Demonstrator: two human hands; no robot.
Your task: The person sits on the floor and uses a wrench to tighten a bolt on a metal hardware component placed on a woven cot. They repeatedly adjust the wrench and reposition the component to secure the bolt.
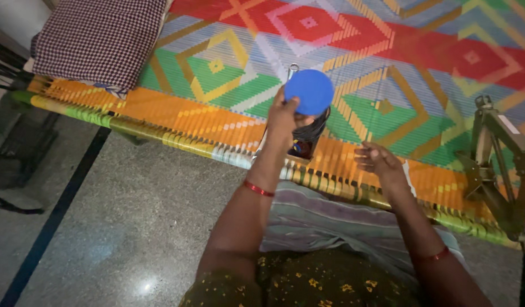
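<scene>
I see the left hand (282,116) lifted above the near edge of the woven mat (228,74), its grip clamped on a blue disc (309,91) at the disc's lower left rim. The disc faces up toward me, its flat side nearly square to the camera, so it shows as a plain circle. If it caps a spool, the long axis would run away from me, down toward the mat, but I cannot confirm that, because the body behind the disc is hidden. Just below the disc, over the mat's orange border, hangs a dark bundle of threads (309,133), and a small metal loop (293,69) sticks out beyond the disc's far rim.

The right hand (379,162) hovers to the right of the disc, over the same orange border, palm half open and fingers apart, holding nothing I can make out.

As I judge it, the risk lies in the hold: only fingertips at the rim carry the disc, so a tilt could let it slip and drop onto the mat or roll to the stone floor (132,216). The loose threads could also snag on the mat's fringe. Right of the mat stands a metal frame (501,165), well clear of both hands; a checked cloth (98,37) lies on the mat's far left corner.
</scene>
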